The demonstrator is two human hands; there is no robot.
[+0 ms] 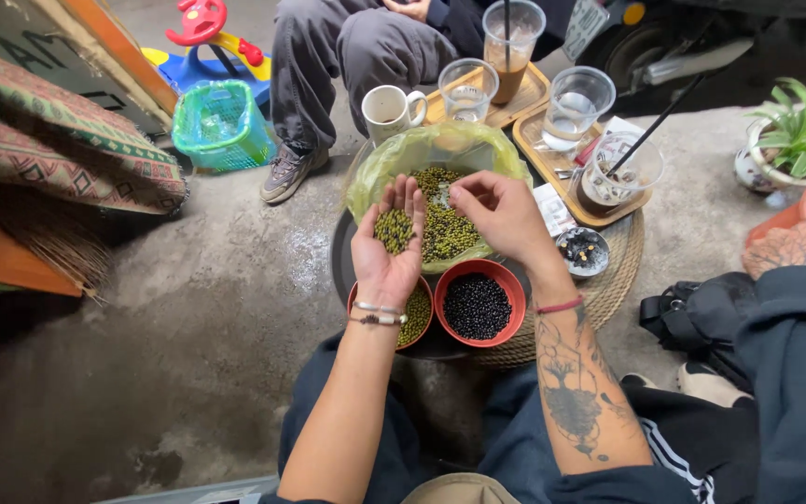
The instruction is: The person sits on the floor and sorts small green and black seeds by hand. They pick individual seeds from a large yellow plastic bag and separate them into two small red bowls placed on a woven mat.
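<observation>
The left hand (387, 245) lies palm up and cupped open, cradling a small heap of green beans (394, 230). The right hand (499, 213) hovers at three o'clock from it, fingers curled with the fingertips (459, 195) drawn together as if pinching; whether a bean sits between them I cannot tell. Both hands hang over a mixed pile of beans (445, 229) lying in a clear plastic bag (403, 149) spread on a dark round tray (340, 261).

This looks like sorting in mid-course: picking through the palmful. At six o'clock from the left hand sits a red bowl of green beans (418, 317), and just beside it, toward three o'clock, a red bowl of black beans (476, 304). The next move seems to call for a fine pinch without tipping the palm. At twelve o'clock stand a white mug (390, 110) and iced drinks on wooden trays (532, 91).
</observation>
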